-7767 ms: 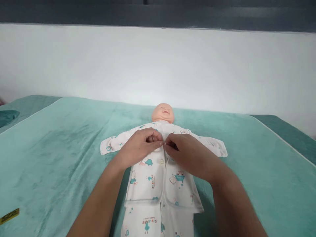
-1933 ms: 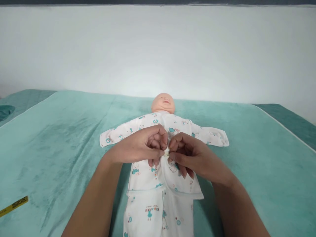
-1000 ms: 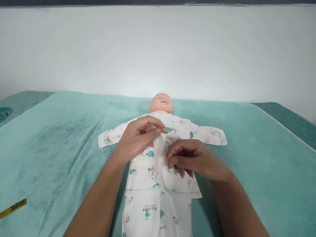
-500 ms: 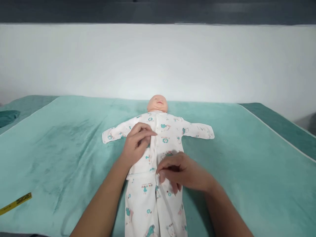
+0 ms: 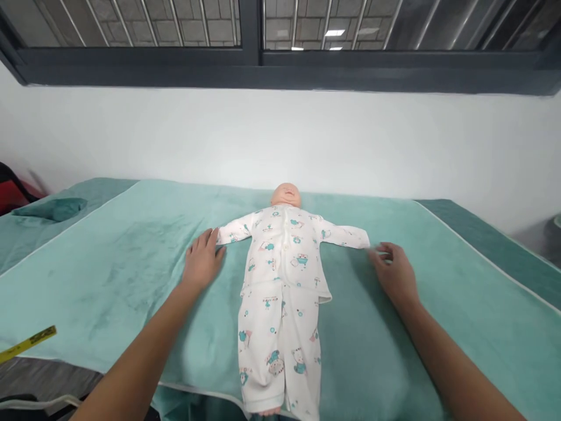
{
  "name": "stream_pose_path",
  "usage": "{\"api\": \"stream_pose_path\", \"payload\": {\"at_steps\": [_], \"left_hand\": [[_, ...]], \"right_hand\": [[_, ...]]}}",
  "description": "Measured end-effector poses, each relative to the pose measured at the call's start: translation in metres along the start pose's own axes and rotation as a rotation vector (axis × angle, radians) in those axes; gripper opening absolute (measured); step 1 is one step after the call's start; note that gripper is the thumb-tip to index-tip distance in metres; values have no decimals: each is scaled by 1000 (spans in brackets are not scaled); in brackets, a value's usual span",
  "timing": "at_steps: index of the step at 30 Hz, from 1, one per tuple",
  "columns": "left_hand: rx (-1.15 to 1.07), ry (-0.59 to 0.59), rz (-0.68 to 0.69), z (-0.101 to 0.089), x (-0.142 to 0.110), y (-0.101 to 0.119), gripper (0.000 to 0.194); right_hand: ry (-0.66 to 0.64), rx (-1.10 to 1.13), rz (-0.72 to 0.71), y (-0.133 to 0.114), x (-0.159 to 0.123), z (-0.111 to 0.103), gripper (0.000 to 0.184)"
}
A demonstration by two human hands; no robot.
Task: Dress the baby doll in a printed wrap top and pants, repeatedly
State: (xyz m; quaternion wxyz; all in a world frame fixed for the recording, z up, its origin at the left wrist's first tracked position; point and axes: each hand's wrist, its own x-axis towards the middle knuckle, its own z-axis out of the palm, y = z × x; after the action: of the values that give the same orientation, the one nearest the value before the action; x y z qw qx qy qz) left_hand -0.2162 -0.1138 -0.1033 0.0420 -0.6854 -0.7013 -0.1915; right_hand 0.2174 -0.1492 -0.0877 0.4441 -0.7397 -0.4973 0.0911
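A baby doll (image 5: 286, 195) lies face up on the bed, arms stretched out to both sides. It wears a white long-sleeved shirt (image 5: 280, 251), closed down the front, and white trousers (image 5: 263, 339), both with small animal prints. At the cuff of the left-hand sleeve (image 5: 239, 230), my left hand (image 5: 204, 257) lies with its fingers stretched and thumb apart. My right hand (image 5: 393, 272) is beside the end of the right-hand sleeve (image 5: 346, 236). Its fingers are loosely bent, and the fingertips are slightly blurred near the cuff.
A green cover (image 5: 131, 280) spreads under the doll. A yellow strip (image 5: 27, 344) lies at the left edge. A white wall (image 5: 280, 140) and a dark window frame (image 5: 249, 73) stand behind. Something red and black (image 5: 12, 192) shows at far left. A pale cable (image 5: 39, 403) is at bottom left.
Both hands have left the shirt's front and moved outward, one to each sleeve end. The view has shifted, showing the window and the trouser legs' ends.
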Motion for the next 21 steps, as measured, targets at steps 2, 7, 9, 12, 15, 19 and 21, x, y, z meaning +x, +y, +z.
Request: {"api": "stream_pose_path", "payload": {"at_steps": [2, 7, 9, 12, 15, 19, 21], "left_hand": [[28, -24, -12, 2, 9, -5, 54], [87, -8, -69, 7, 26, -5, 52], [95, -4, -87, 8, 30, -4, 51], [89, -7, -126, 6, 33, -3, 50], [50, 30, -206, 2, 30, -4, 53], [-70, 61, -278, -2, 26, -3, 56], [-108, 57, -265, -4, 25, -3, 54]], "right_hand": [[-22, -124, 12, 9, 24, 7, 51], [-78, -122, -26, 11, 45, 23, 41], [-56, -38, -26, 12, 47, 24, 38], [-19, 76, -9, 17, 47, 20, 36], [76, 133, 35, 23, 46, 16, 37], [179, 90, 78, 26, 43, 15, 38], [146, 18, 43, 24, 41, 15, 36]]}}
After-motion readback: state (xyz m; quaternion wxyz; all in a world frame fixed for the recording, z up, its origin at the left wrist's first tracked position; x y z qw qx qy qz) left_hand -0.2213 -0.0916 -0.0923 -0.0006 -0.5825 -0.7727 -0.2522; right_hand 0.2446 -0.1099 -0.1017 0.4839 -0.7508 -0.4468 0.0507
